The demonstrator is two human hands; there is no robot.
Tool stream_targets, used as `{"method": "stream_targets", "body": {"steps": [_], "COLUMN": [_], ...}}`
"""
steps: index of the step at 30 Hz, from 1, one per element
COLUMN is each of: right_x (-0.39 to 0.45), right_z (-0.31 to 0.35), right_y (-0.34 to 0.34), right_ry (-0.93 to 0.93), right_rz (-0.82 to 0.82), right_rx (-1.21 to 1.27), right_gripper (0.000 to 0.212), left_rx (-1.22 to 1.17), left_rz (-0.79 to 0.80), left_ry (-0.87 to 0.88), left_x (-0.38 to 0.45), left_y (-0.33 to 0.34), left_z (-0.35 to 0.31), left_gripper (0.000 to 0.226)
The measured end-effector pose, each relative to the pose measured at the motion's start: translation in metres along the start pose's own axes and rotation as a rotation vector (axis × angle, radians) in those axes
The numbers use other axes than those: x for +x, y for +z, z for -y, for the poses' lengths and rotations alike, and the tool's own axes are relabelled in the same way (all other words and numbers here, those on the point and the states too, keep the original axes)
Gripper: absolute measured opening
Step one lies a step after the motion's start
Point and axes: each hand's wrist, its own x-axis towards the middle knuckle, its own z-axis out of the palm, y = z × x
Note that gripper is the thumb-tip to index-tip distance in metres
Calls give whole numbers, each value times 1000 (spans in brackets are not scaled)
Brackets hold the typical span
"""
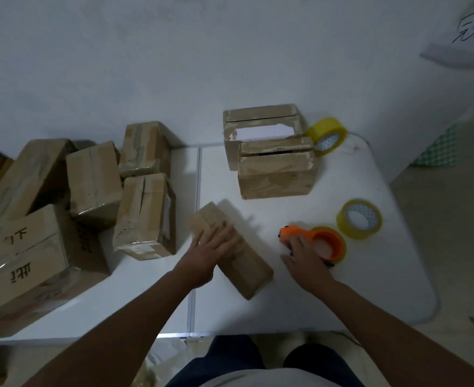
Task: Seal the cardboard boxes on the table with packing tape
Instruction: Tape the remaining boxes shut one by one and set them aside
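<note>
A long cardboard box (pixel 247 270) lies slanted on the white table (pixel 369 289) in front of me. My left hand (pixel 212 254) rests on top of its middle, fingers spread flat; the box's far end is blurred. My right hand (pixel 304 256) lies over the handle of an orange tape dispenser (pixel 325 243) loaded with a yellowish roll, to the right of the box. Whether its fingers curl round the handle I cannot tell. Two open-topped boxes (pixel 274 174) stand at the back middle.
Several taped cardboard boxes (pixel 143 213) crowd the table's left half. A loose yellow tape roll (pixel 360 219) lies beyond the dispenser, another roll (pixel 328 136) stands at the back right. The wall is close behind the table; the floor shows on the right.
</note>
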Motion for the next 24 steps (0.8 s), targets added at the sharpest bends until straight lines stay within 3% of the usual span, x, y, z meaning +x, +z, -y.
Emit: {"method": "stream_targets", "body": {"steps": [3,5,8,10,14,18,21,24], "right_x": [4,5,3,3,8,10,7,5], "right_z": [10,16,23,32,52,50,29,1], "right_y": [9,16,27,32,36,26,13,0], "right_ry": [152,232,256,265,260,221,250,237], "right_rz": [165,227,283,362,469,471,232,-94], "right_rx": [184,223,220,258,345,264,185,62], "right_gripper": [36,35,32,31,35,35,28,20], "left_rx": [-232,-551,-1248,-1435,-1240,-1198,-1104,-801], "left_rz": [-139,-255,-145,-19,-102,-201,-242,-274], "left_ry": [-362,-639,-856,-850,-851,-906,-826,-593], "left_x": [-11,-18,-26,-27,-17,0,7,1], "left_y": [16,22,30,36,42,35,27,24], "left_z": [-7,-17,-24,-27,-24,-4,0,-1], "left_gripper": [85,84,87,81,65,74,77,79]}}
